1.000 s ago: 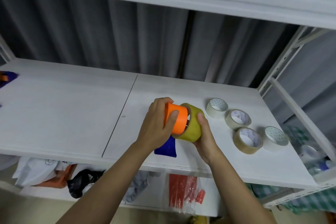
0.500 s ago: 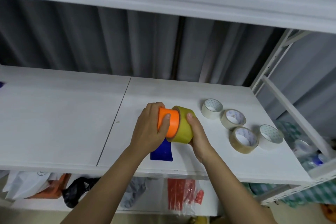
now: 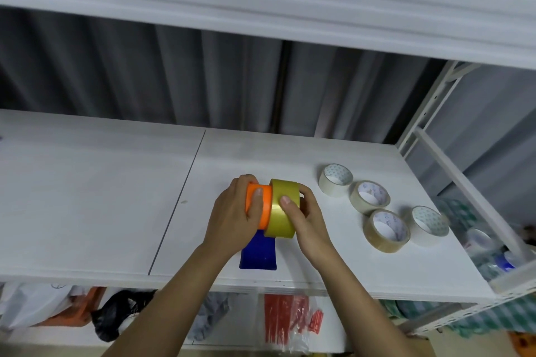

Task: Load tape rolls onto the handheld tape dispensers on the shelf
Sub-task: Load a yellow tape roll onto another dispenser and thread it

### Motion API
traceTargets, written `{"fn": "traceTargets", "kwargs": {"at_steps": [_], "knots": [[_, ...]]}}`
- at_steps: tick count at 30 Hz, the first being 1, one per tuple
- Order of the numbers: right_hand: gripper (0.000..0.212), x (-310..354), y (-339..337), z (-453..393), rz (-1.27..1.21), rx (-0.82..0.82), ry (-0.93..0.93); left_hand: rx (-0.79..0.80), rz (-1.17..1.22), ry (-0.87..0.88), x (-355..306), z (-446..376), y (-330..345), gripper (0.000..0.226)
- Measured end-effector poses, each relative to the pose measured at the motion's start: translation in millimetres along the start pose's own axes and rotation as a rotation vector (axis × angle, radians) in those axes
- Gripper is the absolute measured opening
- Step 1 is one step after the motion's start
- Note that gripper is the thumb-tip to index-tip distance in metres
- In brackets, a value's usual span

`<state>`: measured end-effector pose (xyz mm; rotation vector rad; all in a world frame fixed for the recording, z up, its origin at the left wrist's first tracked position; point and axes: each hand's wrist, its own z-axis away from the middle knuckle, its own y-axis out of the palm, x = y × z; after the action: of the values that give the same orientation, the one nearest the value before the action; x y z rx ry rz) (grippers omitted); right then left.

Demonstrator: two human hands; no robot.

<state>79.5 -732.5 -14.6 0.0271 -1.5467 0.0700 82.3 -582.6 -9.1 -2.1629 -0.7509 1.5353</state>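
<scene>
A handheld tape dispenser with an orange drum (image 3: 264, 206) and a blue handle (image 3: 259, 252) sits low over the white shelf (image 3: 95, 191). My left hand (image 3: 235, 216) grips the orange drum, thumb across its side. My right hand (image 3: 304, 219) holds a yellow-brown tape roll (image 3: 282, 209) partway over the drum's right end, thumb on top of the roll. Several spare tape rolls lie flat to the right: a white one (image 3: 336, 180), two tan ones (image 3: 369, 196) (image 3: 387, 229), and another white one (image 3: 430, 224).
An upper shelf (image 3: 261, 0) overhangs close above. A white metal upright and rail (image 3: 452, 159) bound the right side. Grey curtain hangs behind. Below the shelf edge lie bags and a packet of red items (image 3: 290, 322).
The yellow-brown roll has slid further onto the orange drum. Both hands and the dispenser have come down closer to the shelf. The view has shifted slightly.
</scene>
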Motion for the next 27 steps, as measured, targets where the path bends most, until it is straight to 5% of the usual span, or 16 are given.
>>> {"fn": "traceTargets", "kwargs": {"at_steps": [8,16,21,27], "knots": [[0.062,-2,-5,6,0.045,0.0,-0.044,0.082,0.055,-0.01,-1,0,3,0.051],[0.045,-2,-3,8,-0.106,0.056,0.057,0.064,0.042,0.126,-4,3,12,0.061],[0.051,-6,-5,10,-0.179,0.022,0.109,0.299,0.205,-0.013,0,1,13,0.059],[0.04,-19,-7,6,-0.269,-0.147,0.191,0.404,0.271,-0.094,4,6,14,0.051]]}}
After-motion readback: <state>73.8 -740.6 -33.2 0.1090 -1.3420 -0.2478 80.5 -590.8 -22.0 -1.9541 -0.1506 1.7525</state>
